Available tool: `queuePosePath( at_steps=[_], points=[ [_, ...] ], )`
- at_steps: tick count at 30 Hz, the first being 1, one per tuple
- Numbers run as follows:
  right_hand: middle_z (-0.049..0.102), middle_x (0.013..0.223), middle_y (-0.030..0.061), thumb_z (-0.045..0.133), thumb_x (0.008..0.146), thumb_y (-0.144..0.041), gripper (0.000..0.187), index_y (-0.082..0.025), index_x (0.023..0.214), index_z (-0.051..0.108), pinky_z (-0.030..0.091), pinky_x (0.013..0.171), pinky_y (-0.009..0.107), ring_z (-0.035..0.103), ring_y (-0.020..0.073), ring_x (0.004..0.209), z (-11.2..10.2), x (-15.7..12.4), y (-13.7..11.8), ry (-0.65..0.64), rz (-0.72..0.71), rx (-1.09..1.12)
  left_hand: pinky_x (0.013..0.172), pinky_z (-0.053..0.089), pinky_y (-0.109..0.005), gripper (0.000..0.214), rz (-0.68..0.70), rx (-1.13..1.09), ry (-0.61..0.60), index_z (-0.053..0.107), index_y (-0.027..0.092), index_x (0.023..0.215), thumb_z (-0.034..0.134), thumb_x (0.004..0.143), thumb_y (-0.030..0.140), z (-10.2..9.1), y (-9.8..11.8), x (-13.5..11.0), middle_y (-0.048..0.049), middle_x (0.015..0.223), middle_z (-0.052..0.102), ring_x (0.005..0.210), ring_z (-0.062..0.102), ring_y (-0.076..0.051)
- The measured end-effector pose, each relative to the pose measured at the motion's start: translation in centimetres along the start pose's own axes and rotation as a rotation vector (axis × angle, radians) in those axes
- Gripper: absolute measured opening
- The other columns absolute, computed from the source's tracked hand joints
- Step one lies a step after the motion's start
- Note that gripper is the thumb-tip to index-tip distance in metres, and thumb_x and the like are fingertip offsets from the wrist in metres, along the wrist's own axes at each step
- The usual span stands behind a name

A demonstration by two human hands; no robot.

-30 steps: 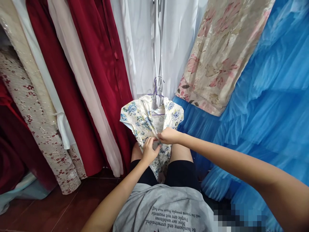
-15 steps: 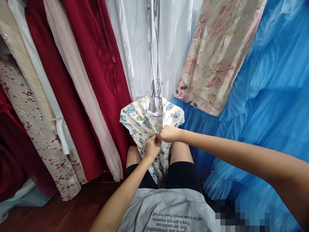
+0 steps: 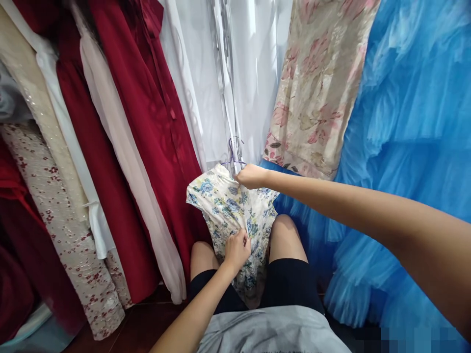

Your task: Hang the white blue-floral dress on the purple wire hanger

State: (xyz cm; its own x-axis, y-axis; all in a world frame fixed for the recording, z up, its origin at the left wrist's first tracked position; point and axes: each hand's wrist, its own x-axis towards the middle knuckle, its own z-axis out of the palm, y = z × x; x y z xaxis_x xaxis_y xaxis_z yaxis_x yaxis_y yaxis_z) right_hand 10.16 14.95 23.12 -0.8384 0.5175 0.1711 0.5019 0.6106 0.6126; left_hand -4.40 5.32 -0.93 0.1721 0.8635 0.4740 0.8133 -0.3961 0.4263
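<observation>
A white dress with blue flowers point(image 3: 224, 203) hangs in front of me from a thin purple hanger point(image 3: 231, 152), its lower part falling between my knees. My right hand point(image 3: 252, 175) is closed on the front edge at the neckline, just under the hanger. Lower down, my left hand point(image 3: 237, 250) pinches the front of the same dress near its middle. The small piece of cloth or fastener inside each grip is hidden by the fingers. My right hand and wrist cover part of the dress's right shoulder.
Dark red gowns point(image 3: 136, 122) and a pale pink one point(image 3: 121, 147) hang to the left. White cloth point(image 3: 253, 59) hangs behind the hanger. On the right are a beige floral garment point(image 3: 312, 98) and blue tulle point(image 3: 412, 147). Dark red floor tiles point(image 3: 143, 323) show below.
My right hand has moved up from mid-chest to the neckline, and the open V at the front has closed. My left hand has separated from it and sits slightly lower.
</observation>
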Motion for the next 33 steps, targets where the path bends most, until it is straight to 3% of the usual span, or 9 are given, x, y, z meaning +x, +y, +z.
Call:
queuePosePath(
  at_steps=[6,9,12,17,20,22,24,29,33],
  points=[
    [0.072,0.083,0.0198,0.050,0.090,-0.013,0.024,-0.004,0.108,0.063,0.043,0.068,0.035,0.071,0.0323,0.086,-1.3,1.0,1.9,0.048,0.146,-0.028,0.068,0.036,-0.030,0.007,0.012,0.086,-0.127,0.055,0.021,0.083,0.055,0.090,0.024,-0.1,-0.5,-1.5,-0.0056,0.075,0.064,0.075,0.064,-0.022],
    [0.072,0.081,0.0193,0.046,0.095,-0.017,0.025,-0.004,0.109,0.062,0.043,0.067,0.034,0.071,0.0302,0.082,-1.5,0.6,2.2,0.078,0.193,-0.011,0.071,0.041,-0.030,0.007,0.036,0.028,-0.158,0.058,0.021,0.088,0.056,0.091,0.027,-1.5,-0.6,-0.8,-0.0045,0.079,0.067,0.078,0.065,-0.022],
    [0.072,0.079,0.0177,0.042,0.098,-0.021,0.026,-0.006,0.108,0.061,0.041,0.063,0.032,0.071,0.0285,0.077,-1.8,0.0,2.1,0.114,0.244,0.003,0.075,0.046,-0.030,0.017,0.106,-0.108,-0.035,0.059,0.022,0.103,0.050,0.096,0.035,-4.6,0.2,2.3,-0.0043,0.088,0.069,0.082,0.065,-0.021],
    [0.072,0.076,0.0157,0.040,0.099,-0.021,0.027,-0.007,0.107,0.061,0.038,0.061,0.032,0.071,0.0285,0.075,-1.8,-0.6,1.2,0.138,0.185,-0.022,0.080,0.049,-0.032,0.038,0.168,-0.207,0.331,0.049,0.022,0.137,0.043,0.101,0.033,-12.0,2.5,10.9,-0.0071,0.099,0.071,0.086,0.067,-0.021],
    [0.073,0.078,0.0162,0.039,0.099,-0.021,0.027,-0.007,0.107,0.061,0.038,0.062,0.032,0.071,0.0284,0.076,-1.6,-0.7,0.6,0.150,0.152,-0.012,0.082,0.049,-0.034,0.027,0.246,-0.025,0.271,0.065,0.021,0.116,0.048,0.098,0.029,-15.2,3.8,14.9,-0.0086,0.099,0.072,0.091,0.067,-0.024],
    [0.073,0.080,0.0172,0.039,0.099,-0.019,0.027,-0.007,0.107,0.061,0.039,0.063,0.032,0.071,0.0284,0.077,-1.4,-0.7,0.3,0.152,0.142,0.001,0.083,0.049,-0.035,0.020,0.271,0.122,0.202,0.070,0.018,0.097,0.051,0.095,0.024,-16.3,4.4,16.4,-0.0109,0.098,0.072,0.093,0.066,-0.026],
    [0.073,0.082,0.0186,0.039,0.097,-0.016,0.027,-0.005,0.110,0.060,0.041,0.064,0.033,0.072,0.0285,0.078,-1.1,-0.6,0.0,0.146,0.146,0.008,0.084,0.048,-0.035,0.020,0.267,0.203,0.184,0.069,0.016,0.092,0.049,0.094,0.019,-16.6,5.0,17.2,-0.0128,0.098,0.072,0.094,0.066,-0.026],
    [0.072,0.080,0.0223,0.039,0.092,-0.006,0.038,0.004,0.127,0.052,0.047,0.067,0.035,0.072,0.0301,0.078,-0.4,-0.2,-0.7,0.143,0.171,0.002,0.082,0.047,-0.033,0.023,0.137,0.085,0.215,0.070,0.015,0.091,0.049,0.094,0.022,-16.6,5.6,18.8,-0.0116,0.095,0.074,0.091,0.066,-0.025],
    [0.072,0.078,0.0219,0.042,0.088,-0.002,0.030,0.001,0.111,0.061,0.050,0.068,0.038,0.073,0.0302,0.077,0.7,-0.3,-1.9,0.122,0.084,0.017,0.079,0.046,-0.029,0.025,0.098,-0.013,0.266,0.072,0.015,0.090,0.050,0.093,0.026,-17.2,5.6,20.4,-0.0090,0.089,0.074,0.085,0.066,-0.022]
  ],
)
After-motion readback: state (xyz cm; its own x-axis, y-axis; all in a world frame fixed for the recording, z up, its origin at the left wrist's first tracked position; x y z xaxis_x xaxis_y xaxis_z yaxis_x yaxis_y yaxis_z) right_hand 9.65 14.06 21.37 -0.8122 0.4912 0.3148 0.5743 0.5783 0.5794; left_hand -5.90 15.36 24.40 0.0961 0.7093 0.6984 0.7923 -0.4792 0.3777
